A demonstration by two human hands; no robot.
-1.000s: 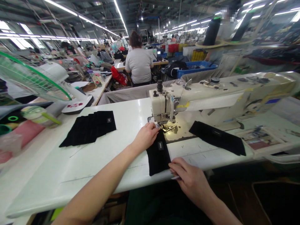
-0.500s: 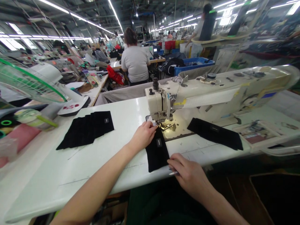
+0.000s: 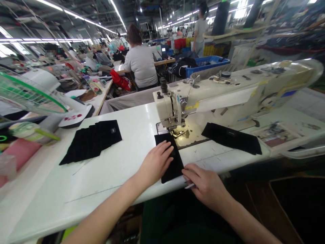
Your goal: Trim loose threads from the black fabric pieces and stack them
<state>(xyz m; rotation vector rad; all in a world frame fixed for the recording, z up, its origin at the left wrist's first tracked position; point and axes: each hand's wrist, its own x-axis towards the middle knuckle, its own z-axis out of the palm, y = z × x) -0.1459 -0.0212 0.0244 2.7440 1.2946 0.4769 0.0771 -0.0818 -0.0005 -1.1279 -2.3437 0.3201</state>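
A black fabric piece (image 3: 177,162) lies on the pale sewing table, its far end beside the presser foot of the sewing machine (image 3: 164,107). My left hand (image 3: 157,162) rests flat on this piece with fingers stretched out, covering the small label seen on it earlier. At its near right edge, my right hand (image 3: 204,181) pinches the fabric between thumb and fingers. A thin pale tool (image 3: 189,186) pokes out from under the same hand; its kind cannot be made out. The needle area is lit yellow.
To the left lies a fanned stack of black pieces (image 3: 92,140); right of the needle is another black pile (image 3: 232,137). A fan (image 3: 76,113) and a pink bundle (image 3: 25,152) stand at far left. Beyond the table, a person (image 3: 141,62) sits near a blue crate (image 3: 207,64).
My left hand has moved from the fabric's far end by the presser foot back toward me, its pinch now opened flat over the label. My right hand stays at the edge. The view has shifted slightly.
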